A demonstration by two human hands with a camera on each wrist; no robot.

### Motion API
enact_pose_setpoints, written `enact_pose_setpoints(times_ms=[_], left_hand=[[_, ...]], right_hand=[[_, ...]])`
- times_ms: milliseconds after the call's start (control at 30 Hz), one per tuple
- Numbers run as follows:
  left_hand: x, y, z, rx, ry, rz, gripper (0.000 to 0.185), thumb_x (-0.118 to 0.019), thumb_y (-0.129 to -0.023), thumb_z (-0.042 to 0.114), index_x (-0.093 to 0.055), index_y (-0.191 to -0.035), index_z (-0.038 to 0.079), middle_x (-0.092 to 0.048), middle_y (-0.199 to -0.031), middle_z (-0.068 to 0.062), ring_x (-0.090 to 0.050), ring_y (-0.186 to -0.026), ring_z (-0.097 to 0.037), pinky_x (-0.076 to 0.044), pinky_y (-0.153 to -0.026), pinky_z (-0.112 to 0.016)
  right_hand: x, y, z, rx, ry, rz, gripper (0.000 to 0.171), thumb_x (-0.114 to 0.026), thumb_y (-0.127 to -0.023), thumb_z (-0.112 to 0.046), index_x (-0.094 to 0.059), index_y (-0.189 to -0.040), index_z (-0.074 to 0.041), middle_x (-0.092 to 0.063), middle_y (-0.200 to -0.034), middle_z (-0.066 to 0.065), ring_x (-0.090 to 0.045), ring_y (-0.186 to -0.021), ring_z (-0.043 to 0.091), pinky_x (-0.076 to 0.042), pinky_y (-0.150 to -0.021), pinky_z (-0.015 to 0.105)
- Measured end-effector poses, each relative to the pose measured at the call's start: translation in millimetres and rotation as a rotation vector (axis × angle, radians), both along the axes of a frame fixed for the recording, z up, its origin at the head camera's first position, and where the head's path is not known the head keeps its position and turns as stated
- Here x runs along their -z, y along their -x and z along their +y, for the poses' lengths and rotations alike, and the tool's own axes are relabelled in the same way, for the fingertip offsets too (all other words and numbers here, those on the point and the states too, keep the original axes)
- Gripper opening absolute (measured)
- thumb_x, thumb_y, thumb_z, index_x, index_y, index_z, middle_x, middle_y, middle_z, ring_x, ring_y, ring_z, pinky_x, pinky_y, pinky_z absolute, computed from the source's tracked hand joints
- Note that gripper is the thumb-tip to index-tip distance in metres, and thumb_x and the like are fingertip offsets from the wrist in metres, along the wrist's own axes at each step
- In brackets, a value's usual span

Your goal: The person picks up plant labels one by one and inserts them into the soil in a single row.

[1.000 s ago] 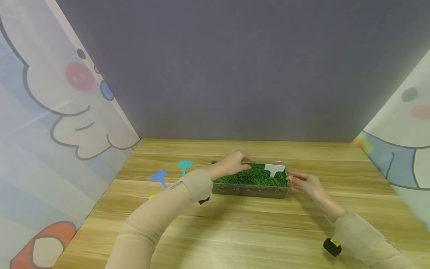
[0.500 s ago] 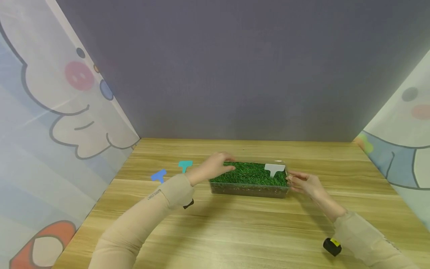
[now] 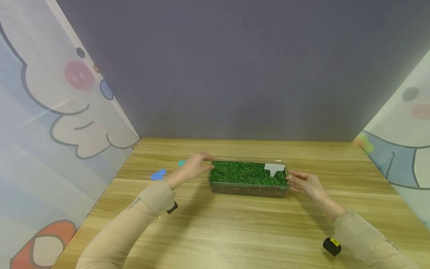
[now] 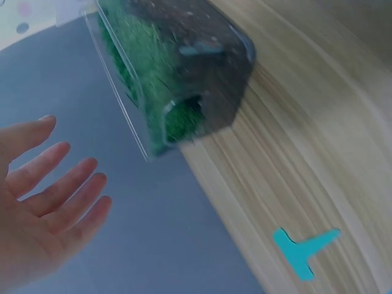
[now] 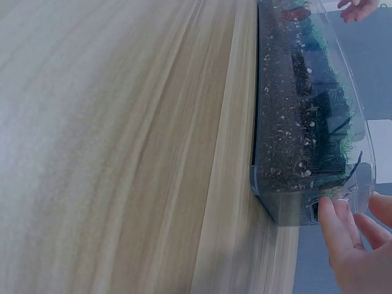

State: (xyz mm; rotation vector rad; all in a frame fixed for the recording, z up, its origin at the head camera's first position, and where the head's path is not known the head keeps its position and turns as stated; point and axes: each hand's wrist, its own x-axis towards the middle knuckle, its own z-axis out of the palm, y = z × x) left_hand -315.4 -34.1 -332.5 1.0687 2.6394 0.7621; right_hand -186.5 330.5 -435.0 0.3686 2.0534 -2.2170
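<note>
From the head view, a clear tray [image 3: 248,190] is lying on the wooden table [image 3: 235,231] with its long axis running from one hand to the other, one short end facing each hand. It is holding dark soil along the bottom and a mat of green grass [image 3: 242,172] on top, and a white T-shaped marker [image 3: 274,169] is standing upright in the grass at the end nearest the right hand [image 3: 304,183]. That hand is touching the short end of the tray with its fingers extended; this view is not showing whether they are pinching the wall. The left hand [image 3: 193,167] is hovering just off the opposite short end, fingers straight, and a blue marker [image 3: 158,174] is lying flat on the table on the far side of that hand from the tray. The left wrist view is showing the left palm [image 4: 43,208] spread wide with its fingers apart and holding nothing, clear of the tray end [image 4: 202,92], and a teal marker [image 4: 304,250] lying flat on the wood, which the head view is showing only as a sliver. The right wrist view is showing the soil layer through the clear wall [image 5: 300,122], with the right fingertips [image 5: 335,220] pressing against the tray's near corner.
</note>
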Motion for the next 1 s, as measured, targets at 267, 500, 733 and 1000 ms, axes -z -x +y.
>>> enact_pose_setpoints(times_ms=[267,500,733,1000], left_hand=[[6.0,14.0,-21,-0.093,0.034,0.007,0.035,-0.058,-0.086,0.020,-0.057,-0.114,0.000,-0.056,-0.115,-0.014,-0.051,-0.105,-0.030,-0.042,-0.089,-0.042],[11.4,26.1,-33,-0.130,0.067,-0.022,0.034,-0.057,-0.087,0.016,-0.055,-0.115,-0.003,-0.055,-0.116,-0.017,-0.050,-0.104,-0.032,-0.043,-0.086,-0.042],[19.0,40.6,-42,-0.112,0.129,-0.002,0.030,-0.056,-0.086,0.009,-0.055,-0.113,-0.005,-0.054,-0.115,-0.020,-0.050,-0.103,-0.035,-0.044,-0.085,-0.042],[31.2,56.1,-45,-0.122,0.192,0.012,0.030,-0.057,-0.085,0.004,-0.053,-0.113,-0.007,-0.053,-0.114,-0.023,-0.050,-0.105,-0.037,-0.044,-0.086,-0.043]], right_hand=[[10.5,4.2,4,0.020,-0.024,-0.009,0.093,-0.076,-0.059,-0.044,-0.036,-0.131,0.001,-0.063,-0.089,-0.013,-0.062,-0.083,0.007,-0.048,-0.078,0.027],[18.9,7.7,7,0.019,-0.033,0.000,0.094,-0.074,-0.064,-0.041,-0.031,-0.132,0.006,-0.064,-0.089,-0.012,-0.062,-0.082,0.007,-0.049,-0.077,0.027],[13.3,4.8,5,0.014,-0.026,0.003,0.097,-0.076,-0.059,-0.045,-0.034,-0.131,0.004,-0.064,-0.088,-0.012,-0.062,-0.082,0.007,-0.049,-0.076,0.026],[13.1,5.0,5,0.016,-0.017,0.006,0.087,-0.075,-0.063,-0.041,-0.039,-0.129,0.001,-0.064,-0.089,-0.011,-0.062,-0.083,0.007,-0.049,-0.077,0.027]])
